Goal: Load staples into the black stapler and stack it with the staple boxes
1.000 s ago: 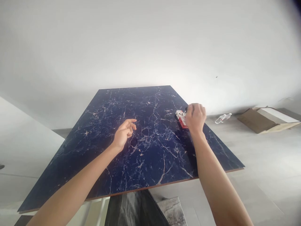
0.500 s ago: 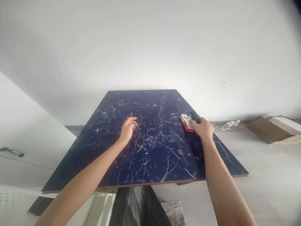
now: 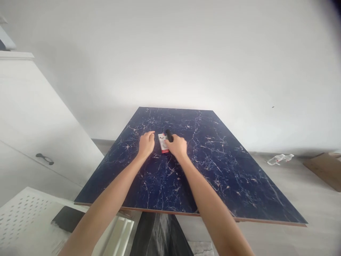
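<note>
Work area: a navy marble-pattern slab [image 3: 213, 170] lies flat, its brown near edge [image 3: 160, 210] running across the view, with both forearms reaching over it. The slab extends well past your right hand toward its right corner, and less far past your left hand.

Item position: a red-and-white carton [image 3: 164, 143] lies near the slab's middle, closer to the far edge than the near edge. Its contents are hidden.

Hand state: your left hand [image 3: 146, 145] is palm down just beside the carton, fingers together and lightly curled, holding nothing. Your right hand [image 3: 177, 146] rests over the carton's right side, fingers pressed together against a black cylindrical object [image 3: 168, 135] that projects above them. You cannot tell whether they pinch it.

Surroundings: beyond the slab's right corner, a clear plastic bottle [image 3: 279, 159] lies on its side on the floor [image 3: 293, 199], its contents too small to tell. A flattened cardboard piece [image 3: 323, 170] lies further right.
</note>
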Tool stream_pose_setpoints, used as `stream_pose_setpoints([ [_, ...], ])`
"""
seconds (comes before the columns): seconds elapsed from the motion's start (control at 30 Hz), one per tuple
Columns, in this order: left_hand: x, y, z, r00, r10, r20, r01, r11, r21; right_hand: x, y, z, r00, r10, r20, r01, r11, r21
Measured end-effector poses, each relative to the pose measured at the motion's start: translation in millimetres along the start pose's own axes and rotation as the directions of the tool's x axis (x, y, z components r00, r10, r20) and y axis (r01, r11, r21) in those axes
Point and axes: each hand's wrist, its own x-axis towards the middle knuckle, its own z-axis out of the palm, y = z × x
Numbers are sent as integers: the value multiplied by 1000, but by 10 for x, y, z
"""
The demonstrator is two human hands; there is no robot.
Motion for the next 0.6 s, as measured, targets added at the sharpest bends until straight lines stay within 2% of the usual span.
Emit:
stream_pose_setpoints([
  [0.1,134,-306,-261,998,-68,-14,69,994,86,-87,-639,372,994,-77,76,69,992,103],
  [0.17,203,-511,-437,991,-132,-10,132,986,103,-132,-928,545,986,-121,112,94,971,218],
  [0.23,252,-661,-582,983,-183,-2,182,976,120,-119,-1049,638,976,-145,163,87,944,318],
  [0.3,278,-712,-676,979,-202,15,199,971,134,-34,-1014,665,971,-112,212,25,926,376],
  [0.37,269,-651,-711,980,-197,5,193,966,171,107,-901,667,979,-44,199,-46,904,425],
  [0.43,215,-505,-688,981,-181,-76,194,949,248,264,-804,682,976,-33,215,-78,870,487],
  [0.5,131,-339,-623,977,-130,-167,181,924,338,405,-782,730,960,-67,271,-99,826,555],
  [0.6,36,-190,-516,989,-27,-147,85,908,409,562,-866,840,916,-169,363,-117,755,645],
])
